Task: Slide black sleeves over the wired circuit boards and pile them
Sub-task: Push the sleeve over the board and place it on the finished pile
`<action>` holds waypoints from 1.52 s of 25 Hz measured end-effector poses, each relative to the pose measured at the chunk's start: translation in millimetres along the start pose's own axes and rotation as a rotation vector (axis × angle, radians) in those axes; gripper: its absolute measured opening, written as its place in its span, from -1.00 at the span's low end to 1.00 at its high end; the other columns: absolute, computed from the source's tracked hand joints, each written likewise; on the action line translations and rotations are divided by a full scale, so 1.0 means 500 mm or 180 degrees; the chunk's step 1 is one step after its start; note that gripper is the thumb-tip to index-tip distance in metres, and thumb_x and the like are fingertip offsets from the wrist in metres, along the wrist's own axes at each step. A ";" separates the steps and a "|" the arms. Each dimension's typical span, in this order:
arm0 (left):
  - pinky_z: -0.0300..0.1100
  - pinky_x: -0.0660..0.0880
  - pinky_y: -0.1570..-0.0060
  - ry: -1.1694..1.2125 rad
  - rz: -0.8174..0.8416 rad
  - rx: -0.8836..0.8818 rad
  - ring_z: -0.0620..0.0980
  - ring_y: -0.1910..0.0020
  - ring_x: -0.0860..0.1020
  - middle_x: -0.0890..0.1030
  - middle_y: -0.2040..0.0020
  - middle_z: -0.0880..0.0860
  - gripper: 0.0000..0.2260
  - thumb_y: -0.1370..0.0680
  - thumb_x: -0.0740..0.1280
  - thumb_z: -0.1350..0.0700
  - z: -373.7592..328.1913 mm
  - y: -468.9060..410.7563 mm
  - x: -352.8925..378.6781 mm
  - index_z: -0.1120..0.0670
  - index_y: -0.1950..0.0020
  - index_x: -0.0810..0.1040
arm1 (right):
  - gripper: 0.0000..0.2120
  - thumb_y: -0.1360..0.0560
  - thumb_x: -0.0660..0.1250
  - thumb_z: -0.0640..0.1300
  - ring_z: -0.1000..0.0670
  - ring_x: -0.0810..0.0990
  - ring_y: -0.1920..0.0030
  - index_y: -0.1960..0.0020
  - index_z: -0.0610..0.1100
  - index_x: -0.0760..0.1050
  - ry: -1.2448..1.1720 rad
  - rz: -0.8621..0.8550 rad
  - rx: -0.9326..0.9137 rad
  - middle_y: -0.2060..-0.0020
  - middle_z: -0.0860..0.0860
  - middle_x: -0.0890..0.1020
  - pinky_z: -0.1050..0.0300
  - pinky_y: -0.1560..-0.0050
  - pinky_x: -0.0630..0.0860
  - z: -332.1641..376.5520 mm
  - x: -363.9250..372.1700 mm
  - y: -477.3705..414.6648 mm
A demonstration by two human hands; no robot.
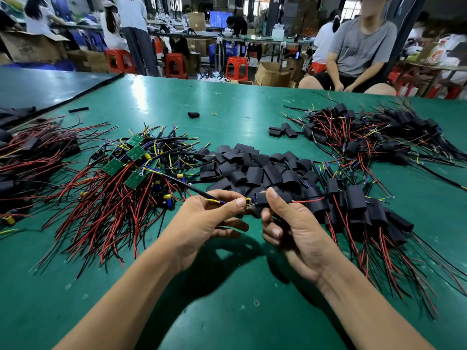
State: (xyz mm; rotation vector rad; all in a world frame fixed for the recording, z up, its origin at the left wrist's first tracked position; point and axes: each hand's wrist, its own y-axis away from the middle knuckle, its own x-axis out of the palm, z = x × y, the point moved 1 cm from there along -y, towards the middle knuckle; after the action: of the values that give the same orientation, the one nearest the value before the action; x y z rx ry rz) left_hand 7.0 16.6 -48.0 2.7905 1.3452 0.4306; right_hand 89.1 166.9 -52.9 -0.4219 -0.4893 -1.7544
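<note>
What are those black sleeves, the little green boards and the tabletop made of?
Black sleeves: probably soft matte plastic or rubber tubing, dull and squashed flat. Green boards: rigid flat circuit laminate, slightly shiny, with pale markings. Tabletop: likely a smooth green rubbery mat, reflecting the lights.

No text readable. Print on grey T-shirt [358, 53] too blurred; marks on cardboard box [27, 50] too small; blue screen [220, 18] far off, nothing legible.

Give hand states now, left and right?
Left hand: closed, pinching the wire leads of a board.
Right hand: closed, gripping a black sleeve.
</note>
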 end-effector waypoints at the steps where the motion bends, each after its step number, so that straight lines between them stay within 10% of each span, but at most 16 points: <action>1: -0.18 0.61 0.28 -0.0029 -0.0031 0.0044 0.04 0.27 0.67 0.71 0.08 0.17 -0.70 -0.31 0.52 0.01 0.000 0.000 0.001 0.12 0.04 0.66 | -0.71 -0.33 0.53 0.04 0.13 0.33 0.56 0.24 -0.12 0.49 0.0003 0.0021 0.0025 0.36 -0.06 0.53 0.31 0.55 0.30 0.001 -0.001 0.000; 13: -0.18 0.62 0.25 -0.0798 -0.0349 0.0961 0.06 0.33 0.68 0.69 0.18 0.25 -0.79 -0.41 0.50 0.09 -0.006 0.007 0.006 0.17 0.04 0.67 | -0.70 -0.35 0.49 -0.02 0.13 0.34 0.55 0.06 -0.17 0.50 -0.0084 -0.0149 -0.0007 0.38 -0.04 0.52 0.30 0.55 0.31 -0.001 0.003 0.000; 38: -0.19 0.59 0.34 -0.0105 -0.0295 0.0261 0.05 0.38 0.66 0.69 0.29 0.10 -0.86 -0.32 0.53 -0.02 0.000 0.006 0.025 0.02 0.22 0.68 | -0.57 -0.31 0.45 0.26 0.09 0.48 0.44 0.13 -0.10 0.74 0.0580 -0.0294 0.0215 0.22 -0.09 0.71 0.27 0.43 0.48 -0.008 0.007 -0.001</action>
State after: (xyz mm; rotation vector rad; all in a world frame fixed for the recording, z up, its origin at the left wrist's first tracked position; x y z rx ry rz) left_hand 16.7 24.3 -44.7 2.7710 1.5112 0.3324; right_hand 87.9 162.0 -54.6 -0.1918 -0.4418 -1.8397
